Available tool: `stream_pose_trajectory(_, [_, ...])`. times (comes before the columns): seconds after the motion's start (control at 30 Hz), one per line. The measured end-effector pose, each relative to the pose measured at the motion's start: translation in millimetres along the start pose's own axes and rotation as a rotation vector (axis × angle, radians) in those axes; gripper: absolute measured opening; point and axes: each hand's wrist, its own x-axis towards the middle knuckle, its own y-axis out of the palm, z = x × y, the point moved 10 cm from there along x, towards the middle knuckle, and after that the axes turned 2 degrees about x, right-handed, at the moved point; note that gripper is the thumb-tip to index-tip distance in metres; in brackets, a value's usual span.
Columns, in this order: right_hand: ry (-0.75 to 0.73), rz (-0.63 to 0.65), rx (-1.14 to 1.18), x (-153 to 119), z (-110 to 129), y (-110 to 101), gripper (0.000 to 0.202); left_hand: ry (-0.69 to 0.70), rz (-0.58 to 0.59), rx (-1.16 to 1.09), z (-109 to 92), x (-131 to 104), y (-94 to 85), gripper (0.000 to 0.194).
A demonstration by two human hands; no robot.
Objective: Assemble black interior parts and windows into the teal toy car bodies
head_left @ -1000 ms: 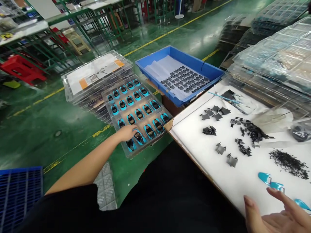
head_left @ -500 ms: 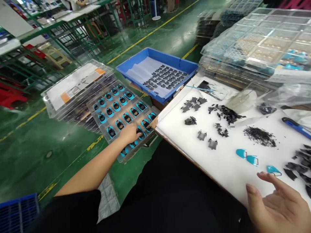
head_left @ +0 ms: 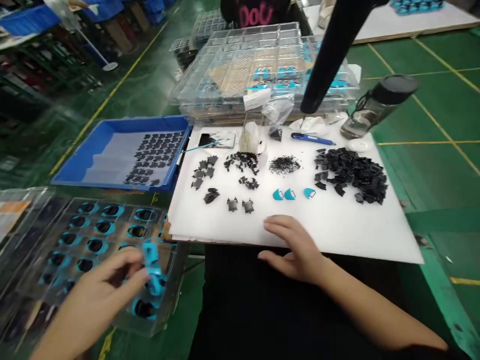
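Over the clear compartment tray (head_left: 129,322), my left hand (head_left: 108,285) pinches a bright blue plastic part (head_left: 151,255), blurred by motion. Rows of blue parts with black inserts (head_left: 95,245) fill the compartments below it. My right hand (head_left: 294,247) hovers at the near edge of the white work board (head_left: 360,235), fingers apart and holding nothing. Just beyond it lie three small blue curved pieces (head_left: 289,194). To their left are two dark grey brackets (head_left: 248,205), with a small stack of similar brackets (head_left: 212,195) farther left.
A heap of black pieces (head_left: 352,175) and a pile of tiny black bits (head_left: 284,164) occupy the board. Behind them are a blue-handled cutter (head_left: 313,139), a bottle (head_left: 378,107) and stacked clear trays (head_left: 240,65). A blue bin (head_left: 82,155) stands left; a black post (head_left: 333,55) juts down above.
My left hand has lifted a blue part from the tray and come back toward me. My right hand has shifted left along the board's edge. The view has turned right.
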Motion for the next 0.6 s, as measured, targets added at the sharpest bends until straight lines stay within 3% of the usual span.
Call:
stream_pose_trajectory(0.1, [-0.089,0.094,0.077,8.6,16.7,23.6,0.09,0.05,0.32,-0.417,-106.6,22.0,70.1,0.026])
stream_pose_trajectory(0.17, [-0.11,0.085,0.138,6.2,18.2,22.5,0.089,0.059,0.498,-0.658,-166.7,31.0,110.0,0.03])
stream_pose_trajectory(0.23, [-0.071,0.016,0.188,-1.7,10.0,8.2,0.08,0.073,0.641,-0.826,-205.2,33.1,134.4,0.034])
stream_pose_trajectory(0.3, [0.066,-0.073,0.281,-13.3,-8.7,-10.6,0.073,0.147,0.711,-0.852,-221.5,33.6,142.1,0.036])
stream_pose_trajectory(0.37, [0.32,-0.161,0.509,-28.0,-37.4,-22.8,0.064,0.274,0.585,-0.689,-217.3,44.9,134.1,0.037])
stream_pose_trajectory(0.5, [0.822,-0.33,1.116,-55.0,-78.6,-12.7,0.049,0.438,-0.089,0.02,-193.0,79.4,99.4,0.035])
stream_pose_trajectory(0.53, [0.887,-0.357,1.206,-56.5,-82.1,-8.9,0.048,0.466,-0.181,0.17,-192.8,83.2,100.2,0.036])
stream_pose_trajectory(0.6, [0.949,-0.383,1.317,-54.1,-85.3,-3.3,0.044,0.529,-0.228,0.344,-197.1,88.0,111.7,0.037])
